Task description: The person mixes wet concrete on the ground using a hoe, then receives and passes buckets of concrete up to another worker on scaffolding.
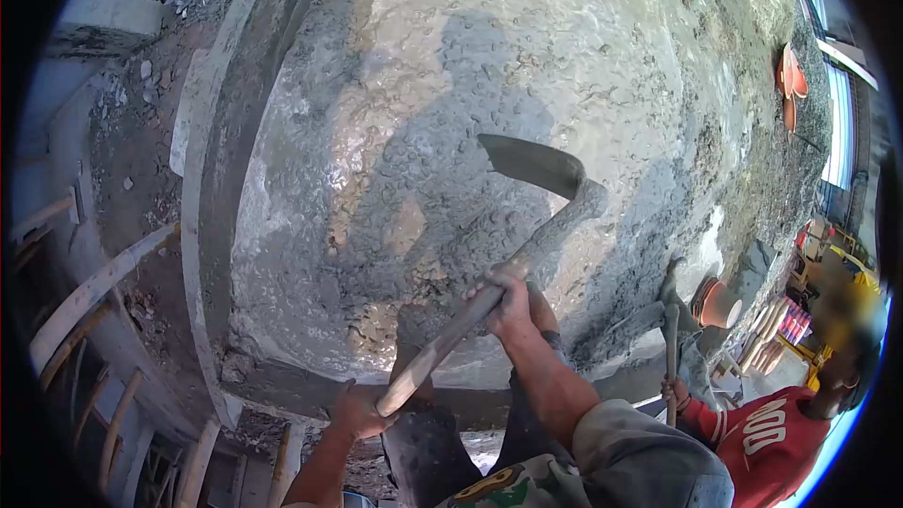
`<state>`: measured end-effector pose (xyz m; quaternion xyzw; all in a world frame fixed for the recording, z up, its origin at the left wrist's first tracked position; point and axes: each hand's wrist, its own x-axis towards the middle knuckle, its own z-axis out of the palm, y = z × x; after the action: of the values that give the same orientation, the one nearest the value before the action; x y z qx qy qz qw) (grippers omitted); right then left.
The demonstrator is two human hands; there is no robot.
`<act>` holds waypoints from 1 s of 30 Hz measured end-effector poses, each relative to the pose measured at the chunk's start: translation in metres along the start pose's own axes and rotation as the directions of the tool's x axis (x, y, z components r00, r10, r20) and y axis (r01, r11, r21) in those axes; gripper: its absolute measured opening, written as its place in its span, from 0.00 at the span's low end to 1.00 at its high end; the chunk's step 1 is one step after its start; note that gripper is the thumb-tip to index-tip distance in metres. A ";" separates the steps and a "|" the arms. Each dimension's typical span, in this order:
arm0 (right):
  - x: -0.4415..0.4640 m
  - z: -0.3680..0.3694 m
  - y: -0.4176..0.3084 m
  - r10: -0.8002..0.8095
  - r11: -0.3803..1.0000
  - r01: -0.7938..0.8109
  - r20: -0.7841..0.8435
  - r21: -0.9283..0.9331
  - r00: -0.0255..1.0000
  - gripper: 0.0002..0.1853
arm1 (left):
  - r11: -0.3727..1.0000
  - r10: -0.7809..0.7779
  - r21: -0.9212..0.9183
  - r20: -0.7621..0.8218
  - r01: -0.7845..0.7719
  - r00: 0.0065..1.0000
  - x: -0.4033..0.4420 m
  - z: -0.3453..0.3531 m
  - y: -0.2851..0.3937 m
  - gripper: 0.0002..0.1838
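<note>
A loose grey-green sleeve (649, 456), creased into folds, leaves the right forearm (550, 372) bare. Green, orange-brown and white printing marks the shirt front (508, 491). The dark trousers (423, 452) show pale speckles. Left hand (356, 411) and right hand (510, 303) are ungloved.

Wet concrete (583, 75) lies before me, with a raised rim (195, 226) along its left side and a wooden pole (99, 296) farther left. A concrete block (108, 14) sits at the far left. My hoe (450, 338) slants from near left to far right: my left grip (357, 411) is at the handle's near end, my right grip (510, 304) midway along, the blade (534, 166) at the far end, above the concrete. Near right stands a co-worker (776, 433) with a second hoe (671, 348); just right of that tool is a bucket (718, 303).
</note>
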<state>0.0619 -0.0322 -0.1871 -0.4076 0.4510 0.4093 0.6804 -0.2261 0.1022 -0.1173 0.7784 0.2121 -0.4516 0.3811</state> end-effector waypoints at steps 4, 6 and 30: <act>0.129 0.015 -0.196 -0.404 0.913 0.409 0.196 0.018 0.894 0.08 | 0.984 0.179 0.020 -0.217 -0.179 0.960 0.209 -0.075 0.102 0.19; 0.212 0.022 -0.269 -0.503 0.861 0.509 0.137 -0.012 0.853 0.08 | 0.967 0.224 0.179 -0.237 -0.184 0.945 0.313 -0.126 0.127 0.14; -0.006 -0.003 0.180 0.278 0.872 -0.311 -0.141 -0.379 0.950 0.07 | 0.805 -0.559 -0.039 0.283 0.592 0.779 -0.142 0.061 -0.052 0.27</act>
<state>-0.1070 0.0239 -0.2159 -0.4798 0.4433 0.5737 0.4941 -0.3658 0.0890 -0.0338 0.5851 0.4163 -0.6293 0.2972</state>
